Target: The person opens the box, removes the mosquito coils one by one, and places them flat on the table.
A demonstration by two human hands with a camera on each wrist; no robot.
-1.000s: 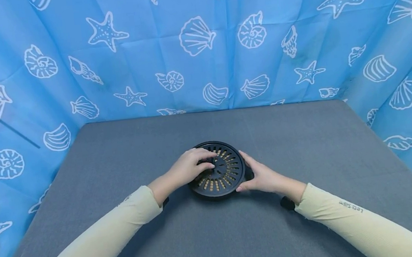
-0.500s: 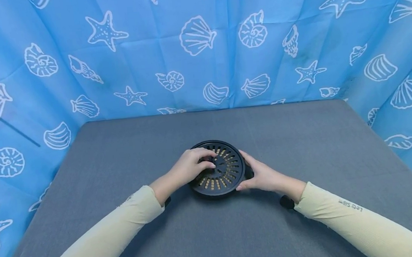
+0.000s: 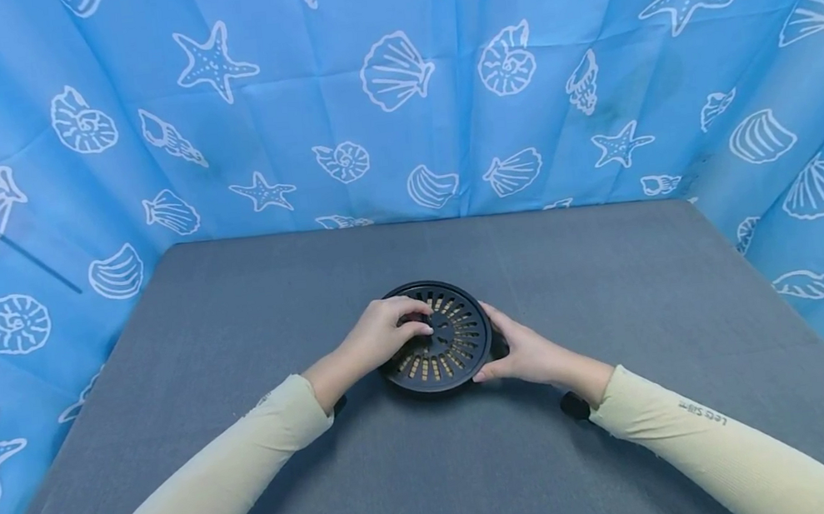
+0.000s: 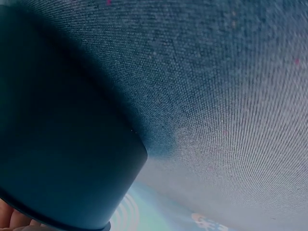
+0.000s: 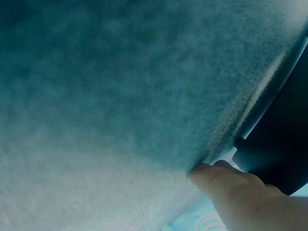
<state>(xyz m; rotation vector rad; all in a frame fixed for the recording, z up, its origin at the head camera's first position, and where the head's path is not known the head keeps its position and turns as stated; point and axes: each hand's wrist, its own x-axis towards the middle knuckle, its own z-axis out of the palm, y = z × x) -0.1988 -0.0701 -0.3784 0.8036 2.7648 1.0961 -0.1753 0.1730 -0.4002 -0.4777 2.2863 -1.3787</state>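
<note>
A round, smooth black container (image 4: 72, 125) sits under your left hand (image 3: 375, 334) and against your right hand (image 3: 529, 352).
Topped by its round black slotted lid (image 3: 441, 338), it stands on the grey fabric-covered table (image 3: 435, 472). Your left thumb and fingers curl in a pinch at the lid's middle; your right hand grips the container's right side, thumb nearer you.

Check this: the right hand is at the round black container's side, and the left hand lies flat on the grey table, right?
Not quite: the left hand isn't on the grey table. The head view shows it on the slotted top of the round black container. The right hand is indeed at the container's side.
</note>
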